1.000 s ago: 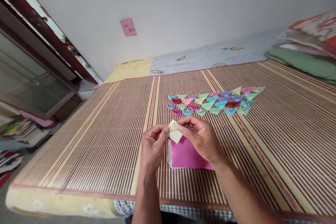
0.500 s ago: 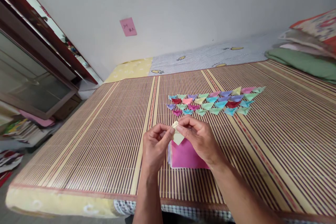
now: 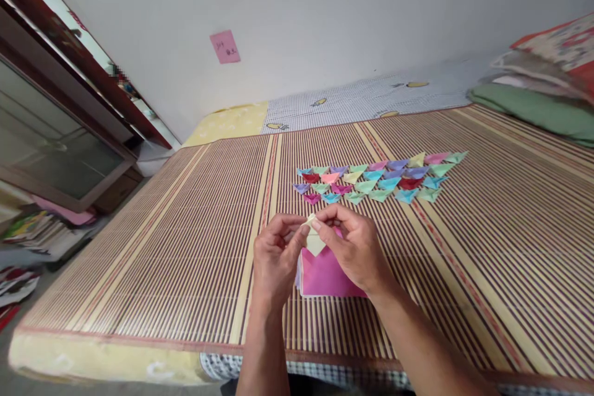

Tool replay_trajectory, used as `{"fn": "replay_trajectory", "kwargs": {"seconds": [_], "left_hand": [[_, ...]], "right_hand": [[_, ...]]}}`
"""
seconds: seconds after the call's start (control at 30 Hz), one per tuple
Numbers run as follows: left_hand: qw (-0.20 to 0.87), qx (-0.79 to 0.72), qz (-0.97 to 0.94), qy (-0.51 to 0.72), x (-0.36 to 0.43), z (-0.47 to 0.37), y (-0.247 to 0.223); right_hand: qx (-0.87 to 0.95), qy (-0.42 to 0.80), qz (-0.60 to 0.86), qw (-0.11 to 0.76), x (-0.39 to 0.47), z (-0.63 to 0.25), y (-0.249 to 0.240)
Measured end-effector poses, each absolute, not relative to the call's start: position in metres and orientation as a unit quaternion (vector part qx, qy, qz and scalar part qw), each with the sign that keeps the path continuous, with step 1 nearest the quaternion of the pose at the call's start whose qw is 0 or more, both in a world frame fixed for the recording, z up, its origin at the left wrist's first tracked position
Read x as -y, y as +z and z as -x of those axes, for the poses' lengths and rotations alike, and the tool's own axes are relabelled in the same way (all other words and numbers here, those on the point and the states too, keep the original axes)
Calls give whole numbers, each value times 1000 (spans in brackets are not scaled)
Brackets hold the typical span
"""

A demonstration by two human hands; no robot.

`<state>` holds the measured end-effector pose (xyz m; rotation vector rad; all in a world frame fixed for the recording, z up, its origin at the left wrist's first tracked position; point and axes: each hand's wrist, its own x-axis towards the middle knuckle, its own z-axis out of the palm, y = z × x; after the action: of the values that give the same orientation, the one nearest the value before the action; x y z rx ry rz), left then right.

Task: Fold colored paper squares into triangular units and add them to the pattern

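A small piece of folded pale yellow paper (image 3: 316,244) is pinched between my two hands, its pointed corner facing down toward me. My left hand (image 3: 277,253) grips its left edge between thumb and fingers. On the upper right, my right hand (image 3: 355,244) pinches it the same way, thumb on top. Just beneath the hands lies a stack of square paper with a magenta sheet (image 3: 331,275) uppermost; my right hand covers part of it. Beyond the fingertips, several small folded paper shapes (image 3: 366,186) in many colours lie in rows.
A striped bamboo mat (image 3: 185,247) covers the bed. Folded green cloth (image 3: 529,112) and a patterned pillow (image 3: 561,43) are piled at the far right. A pink note (image 3: 225,47) is stuck on the wall. Books (image 3: 39,226) are stacked at the left beside a glass-fronted cabinet door (image 3: 60,136).
My fingers have shifted slightly at the top of the yellow paper, still pinching it. My right hand has turned a little, and the view has moved slightly.
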<state>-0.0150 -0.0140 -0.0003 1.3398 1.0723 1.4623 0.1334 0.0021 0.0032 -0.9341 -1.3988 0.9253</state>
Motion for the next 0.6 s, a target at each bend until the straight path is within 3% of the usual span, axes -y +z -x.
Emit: {"fn": "replay_trajectory", "kwargs": {"seconds": [0.6], "left_hand": [[409,-452,-524,595,12,11,-5]], "right_hand": [[589,375,375,609,-4,-130,-7]]}}
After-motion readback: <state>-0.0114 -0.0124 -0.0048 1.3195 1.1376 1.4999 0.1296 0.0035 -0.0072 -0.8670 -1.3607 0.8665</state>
